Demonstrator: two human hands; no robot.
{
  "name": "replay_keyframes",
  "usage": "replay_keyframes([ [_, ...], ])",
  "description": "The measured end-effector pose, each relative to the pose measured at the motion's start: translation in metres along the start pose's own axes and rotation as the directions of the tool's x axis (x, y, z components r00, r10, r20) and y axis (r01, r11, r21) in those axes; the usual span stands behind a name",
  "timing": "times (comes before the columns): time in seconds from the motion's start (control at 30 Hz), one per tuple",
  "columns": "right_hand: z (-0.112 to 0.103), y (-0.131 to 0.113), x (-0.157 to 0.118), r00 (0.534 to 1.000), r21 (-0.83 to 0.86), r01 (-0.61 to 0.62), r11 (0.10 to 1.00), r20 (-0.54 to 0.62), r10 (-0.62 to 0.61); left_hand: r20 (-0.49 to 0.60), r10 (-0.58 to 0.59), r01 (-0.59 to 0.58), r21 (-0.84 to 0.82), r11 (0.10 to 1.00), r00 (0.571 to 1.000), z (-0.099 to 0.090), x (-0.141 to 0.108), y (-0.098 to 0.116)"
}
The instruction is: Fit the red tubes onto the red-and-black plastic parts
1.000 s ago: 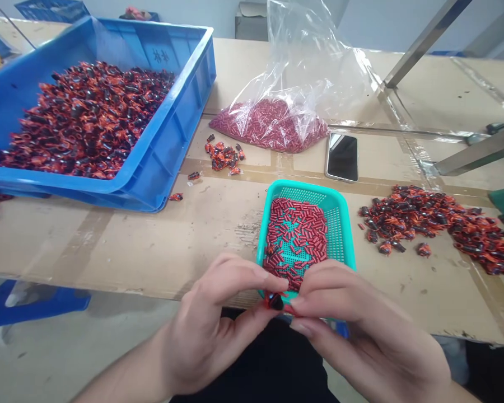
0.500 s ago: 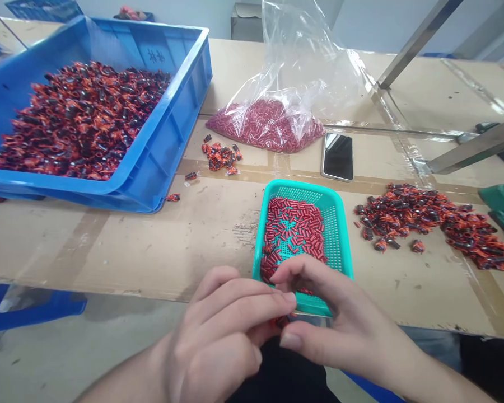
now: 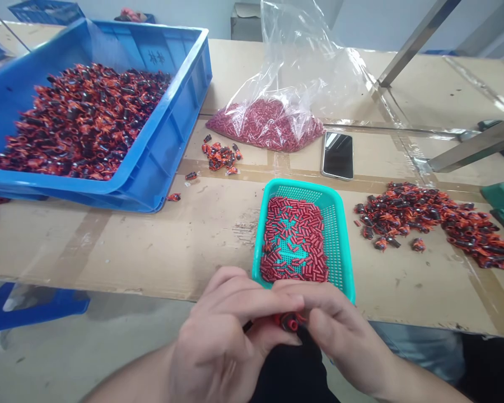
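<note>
My left hand [image 3: 227, 324] is closed, with a small black-and-orange part [image 3: 286, 321] pinched between thumb and fingers. A round red end [image 3: 293, 324] shows in the part, facing me. Curled in from the other side, my right hand [image 3: 344, 324] has its thumb and fingers at the part's right edge; their exact contact is partly hidden. Just beyond both hands stands a green mesh basket [image 3: 340, 240] containing many short red tubes [image 3: 294, 224]. My fingers cover its near rim.
A large blue crate [image 3: 159, 157] of black-and-orange parts stands at left. Behind the basket are a clear bag [image 3: 269, 126] of red tubes and a phone [image 3: 338, 155]. More parts [image 3: 415, 215] are heaped at right, with a small pile [image 3: 220, 157] near the crate. Metal bars [image 3: 479, 145] cross the right side.
My right hand has come in around the part, its thumb and fingers drawing closer together. The held part now shows its red end toward me.
</note>
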State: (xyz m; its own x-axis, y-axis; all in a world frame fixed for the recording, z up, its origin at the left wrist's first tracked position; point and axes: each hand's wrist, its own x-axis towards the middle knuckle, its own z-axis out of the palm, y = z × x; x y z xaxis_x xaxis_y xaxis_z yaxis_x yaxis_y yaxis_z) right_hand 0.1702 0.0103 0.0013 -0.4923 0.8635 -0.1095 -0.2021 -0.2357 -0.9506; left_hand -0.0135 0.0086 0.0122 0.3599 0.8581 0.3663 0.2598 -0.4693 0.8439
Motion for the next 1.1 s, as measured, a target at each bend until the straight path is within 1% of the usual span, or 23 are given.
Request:
replay_keyframes([
  [0.07, -0.003, 0.0, -0.002, 1.0, 0.025, -0.03, 0.999, -0.007, 0.03, 0.017, 0.012, -0.013, 0.04, 0.999, 1.0, -0.003, 0.004, 0.003],
  [0.13, -0.004, 0.0, -0.002, 0.999, 0.043, -0.053, 0.998, -0.008, 0.053, -0.014, 0.02, -0.019, 0.07, 0.997, 1.0, -0.005, 0.006, 0.004],
  [0.2, -0.004, -0.001, -0.001, 0.999, 0.044, -0.052, 0.998, 0.012, 0.051, -0.014, 0.015, -0.014, 0.092, 0.996, 1.0, -0.004, 0.007, 0.005],
  [0.3, -0.001, -0.001, 0.002, 1.0, -0.023, 0.023, 0.999, 0.014, -0.023, -0.02, 0.018, -0.016, 0.072, 0.997, 1.0, 0.0, 0.005, 0.007],
  [0.4, 0.003, 0.0, 0.006, 0.99, -0.105, 0.132, 0.986, -0.044, -0.137, -0.101, -0.001, 0.002, 0.01, 1.0, 0.995, 0.006, 0.004, 0.009],
  [0.47, 0.004, -0.001, 0.007, 0.984, -0.123, 0.158, 0.98, -0.059, -0.166, -0.074, -0.007, 0.008, 0.011, 1.0, 0.997, 0.009, 0.004, 0.008],
  [0.53, -0.001, -0.004, 0.005, 0.984, -0.169, 0.159, 0.973, -0.054, -0.17, -0.023, 0.047, -0.047, 0.003, 0.999, 0.999, 0.008, 0.007, 0.002],
  [0.6, -0.017, -0.007, 0.0, 0.978, -0.323, 0.159, 0.933, -0.081, -0.194, 0.01, 0.118, -0.119, 0.015, 0.993, 0.993, 0.004, 0.012, -0.009],
  [0.63, -0.029, -0.008, -0.004, 0.964, -0.454, 0.149, 0.879, -0.132, -0.232, 0.019, 0.134, -0.135, 0.056, 0.989, 0.991, 0.002, 0.016, -0.016],
  [0.67, -0.043, -0.01, -0.009, 0.938, -0.624, 0.106, 0.774, -0.196, -0.287, 0.041, 0.134, -0.138, 0.125, 0.983, 0.99, -0.001, 0.02, -0.024],
  [0.7, -0.061, -0.01, -0.014, 0.897, -0.787, 0.021, 0.617, -0.257, -0.359, 0.071, 0.122, -0.135, 0.215, 0.967, 0.99, -0.003, 0.025, -0.032],
  [0.73, -0.079, -0.01, -0.019, 0.842, -0.896, -0.1, 0.433, -0.308, -0.444, 0.102, 0.117, -0.143, 0.308, 0.94, 0.988, -0.004, 0.03, -0.04],
  [0.77, -0.099, -0.009, -0.025, 0.791, -0.942, -0.237, 0.236, -0.329, -0.515, 0.149, 0.113, -0.165, 0.399, 0.902, 0.982, -0.003, 0.036, -0.046],
  [0.8, -0.119, -0.008, -0.03, 0.747, -0.932, -0.347, 0.103, -0.341, -0.571, 0.204, 0.113, -0.2, 0.478, 0.855, 0.973, -0.002, 0.041, -0.052],
  [0.83, -0.137, -0.007, -0.035, 0.716, -0.904, -0.427, 0.013, -0.347, -0.606, 0.263, 0.11, -0.241, 0.542, 0.805, 0.959, 0.001, 0.045, -0.056],
  [0.87, -0.153, -0.006, -0.039, 0.703, -0.878, -0.477, -0.042, -0.353, -0.617, 0.316, 0.099, -0.278, 0.592, 0.757, 0.944, 0.005, 0.049, -0.059],
  [0.9, -0.167, -0.004, -0.043, 0.698, -0.86, -0.505, -0.071, -0.358, -0.621, 0.357, 0.084, -0.305, 0.627, 0.717, 0.931, 0.01, 0.053, -0.06],
  [0.97, -0.182, -0.002, -0.049, 0.705, -0.838, -0.529, -0.134, -0.346, -0.619, 0.401, 0.058, -0.333, 0.663, 0.671, 0.914, 0.019, 0.059, -0.058],
  [1.03, -0.182, -0.001, -0.051, 0.7, -0.835, -0.525, -0.164, -0.314, -0.641, 0.421, 0.043, -0.345, 0.677, 0.65, 0.906, 0.026, 0.064, -0.056],
  [1.1, -0.168, -0.001, -0.05, 0.699, -0.865, -0.475, -0.161, -0.259, -0.667, 0.439, 0.031, -0.359, 0.689, 0.63, 0.898, 0.03, 0.067, -0.054],
])
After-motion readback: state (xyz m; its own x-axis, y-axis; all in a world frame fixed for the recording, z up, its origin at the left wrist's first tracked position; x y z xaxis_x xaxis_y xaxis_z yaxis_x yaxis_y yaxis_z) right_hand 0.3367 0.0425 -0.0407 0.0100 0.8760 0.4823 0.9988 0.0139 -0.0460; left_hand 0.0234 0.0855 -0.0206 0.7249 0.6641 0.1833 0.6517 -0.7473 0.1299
